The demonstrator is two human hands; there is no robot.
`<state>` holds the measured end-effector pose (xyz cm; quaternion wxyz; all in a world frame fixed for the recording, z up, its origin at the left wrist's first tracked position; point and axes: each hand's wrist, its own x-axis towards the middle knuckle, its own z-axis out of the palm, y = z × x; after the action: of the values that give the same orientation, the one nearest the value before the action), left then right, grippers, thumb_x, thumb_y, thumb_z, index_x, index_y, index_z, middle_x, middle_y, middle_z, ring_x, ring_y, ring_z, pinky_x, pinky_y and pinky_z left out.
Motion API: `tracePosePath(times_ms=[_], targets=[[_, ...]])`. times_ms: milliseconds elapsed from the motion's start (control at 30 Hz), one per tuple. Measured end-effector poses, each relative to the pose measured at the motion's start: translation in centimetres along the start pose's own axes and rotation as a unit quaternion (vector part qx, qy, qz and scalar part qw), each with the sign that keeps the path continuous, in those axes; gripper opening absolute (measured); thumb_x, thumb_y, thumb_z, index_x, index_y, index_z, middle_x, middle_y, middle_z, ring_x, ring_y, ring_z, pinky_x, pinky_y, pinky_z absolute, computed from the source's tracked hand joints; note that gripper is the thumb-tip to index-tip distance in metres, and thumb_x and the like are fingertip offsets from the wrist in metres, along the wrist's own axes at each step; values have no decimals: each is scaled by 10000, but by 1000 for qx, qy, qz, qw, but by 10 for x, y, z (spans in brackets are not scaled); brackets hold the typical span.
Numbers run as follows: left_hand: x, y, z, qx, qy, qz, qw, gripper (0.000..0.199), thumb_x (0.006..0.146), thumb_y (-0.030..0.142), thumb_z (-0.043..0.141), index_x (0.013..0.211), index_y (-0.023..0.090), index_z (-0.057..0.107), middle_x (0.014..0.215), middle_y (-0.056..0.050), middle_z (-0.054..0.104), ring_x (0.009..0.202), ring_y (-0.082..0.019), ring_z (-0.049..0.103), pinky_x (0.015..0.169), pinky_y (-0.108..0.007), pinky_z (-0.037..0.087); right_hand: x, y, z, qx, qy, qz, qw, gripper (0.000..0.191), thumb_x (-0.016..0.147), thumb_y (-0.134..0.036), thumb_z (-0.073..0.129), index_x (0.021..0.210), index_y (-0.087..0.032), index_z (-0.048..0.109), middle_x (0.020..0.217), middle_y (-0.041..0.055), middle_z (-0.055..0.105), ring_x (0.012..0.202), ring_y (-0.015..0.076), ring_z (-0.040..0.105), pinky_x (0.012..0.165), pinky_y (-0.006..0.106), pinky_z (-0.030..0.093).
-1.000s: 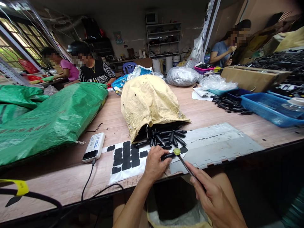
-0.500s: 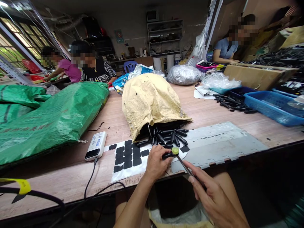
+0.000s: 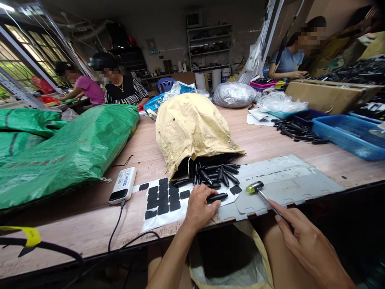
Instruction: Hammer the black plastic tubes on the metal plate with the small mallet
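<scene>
My left hand (image 3: 201, 206) is closed on a black pen-like piece (image 3: 218, 197), which lies near the table's front edge. In my right hand (image 3: 300, 233) is the handle of a small hammer (image 3: 255, 187) with a yellow-green face and a dark head, held over the grey sheet (image 3: 276, 176). Several black pieces (image 3: 212, 173) spill from the mouth of a cream sack (image 3: 192, 124), just beyond my left hand. Left of that hand lies a white sheet with black rounded squares (image 3: 163, 196).
A white power bank (image 3: 122, 184) with a cable lies beside a green sack (image 3: 75, 144). At the right are a blue tray (image 3: 349, 136) and a carton (image 3: 327, 94). An open bag (image 3: 261, 257) hangs below the edge. Three people sit beyond.
My right hand has moved the hammer right, away from the black piece. My left hand has stayed nearly in place, still on the piece.
</scene>
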<state>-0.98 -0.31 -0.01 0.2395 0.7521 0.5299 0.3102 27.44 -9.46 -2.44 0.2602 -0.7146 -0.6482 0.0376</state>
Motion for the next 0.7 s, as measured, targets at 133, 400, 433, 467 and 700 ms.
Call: tracePosePath(times_ms=[133,400,433,467,700], targets=[[0,0,0,-3,2,3,1000,219,772,166,755,985,218,746,889,-26,628,918,-220,538,834,-343,426,2,-3,7,-5,-12,16,1000,471,972,-400,406,1410,-359,576,1111,19,732,786,178,722,634,269,537],[0,-2,2,8,1,10,1000,198,785,184,761,980,217,744,873,-23,616,894,-215,528,823,-341,419,5,-7,6,-13,-72,79,994,499,969,-456,422,1452,-389,528,971,9,791,689,213,742,486,259,482],[0,-2,2,8,0,12,1000,196,793,191,760,987,216,743,876,-24,616,895,-215,528,823,-341,418,5,-7,5,-13,-74,80,994,500,971,-456,416,1456,-391,522,972,8,792,693,216,744,494,262,486],[0,-2,2,7,-1,15,1000,196,803,201,758,998,216,741,882,-26,617,896,-215,529,826,-342,418,6,-8,5,-15,-75,81,994,501,975,-452,406,1460,-395,515,969,6,792,698,221,746,507,267,494],[-26,29,-8,-12,-70,60,996,134,897,287,687,1012,230,724,946,-43,655,942,-219,566,835,-331,421,6,-9,7,-35,-88,81,992,501,991,-437,368,1479,-413,482,1012,3,789,813,259,763,597,300,547]])
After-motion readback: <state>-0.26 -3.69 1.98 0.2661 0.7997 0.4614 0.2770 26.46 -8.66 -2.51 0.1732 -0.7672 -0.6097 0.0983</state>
